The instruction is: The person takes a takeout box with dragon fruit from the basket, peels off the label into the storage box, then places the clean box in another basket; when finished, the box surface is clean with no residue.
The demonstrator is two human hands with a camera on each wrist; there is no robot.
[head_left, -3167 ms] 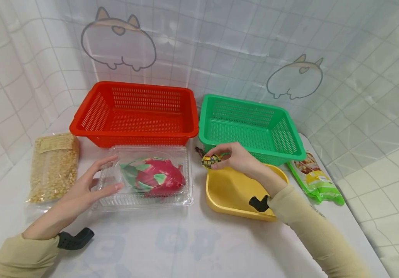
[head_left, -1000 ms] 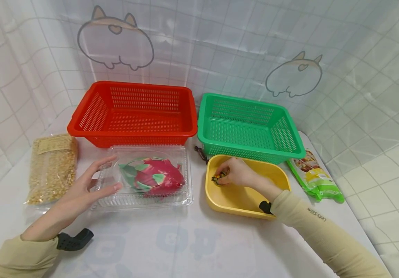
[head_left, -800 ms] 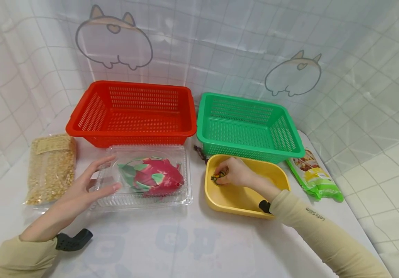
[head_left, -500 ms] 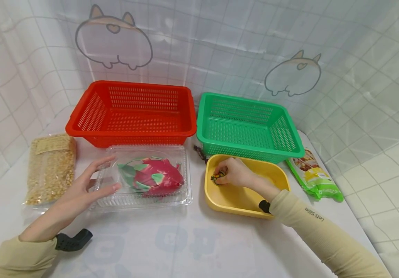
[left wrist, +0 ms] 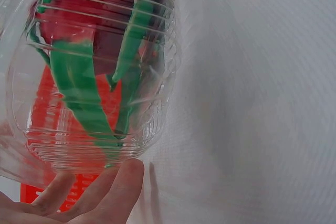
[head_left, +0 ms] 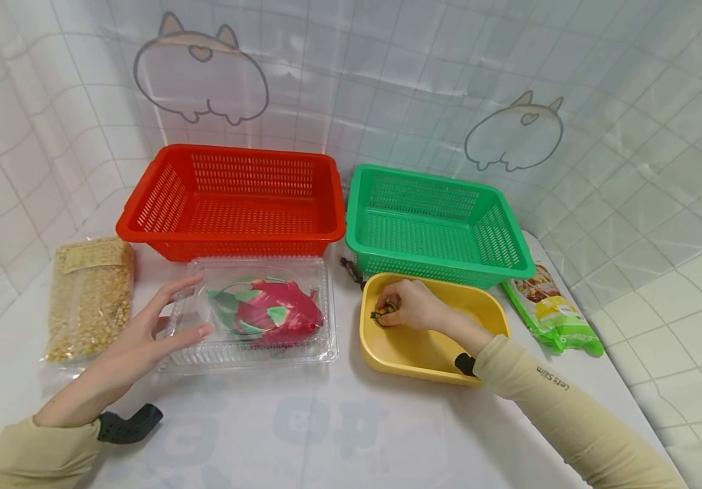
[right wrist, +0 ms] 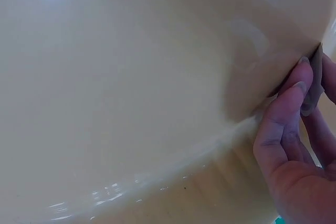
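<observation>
In the head view my right hand is inside the yellow basin, near its left wall. Thumb and fingers pinch a small round printed label, dark with yellow-orange fruit pictures. From the right wrist its bent, thin edge shows between the fingertips, right at the basin's surface. My left hand spreads thumb and fingers at the left end of a clear plastic clamshell box. Through the lid shows a pink dragon fruit with green leaf tips. Up close, the left fingertips meet the box's ribbed end.
A red basket stands behind the clamshell, a green basket behind the basin. A bag of corn kernels lies at the left, a green printed packet at the right. A small dark brown thing lies between basket and basin.
Since the earliest frame my right hand has brought the label from above the basin's back left corner down into the basin. It stays there in the later frames. My left hand keeps its place.
</observation>
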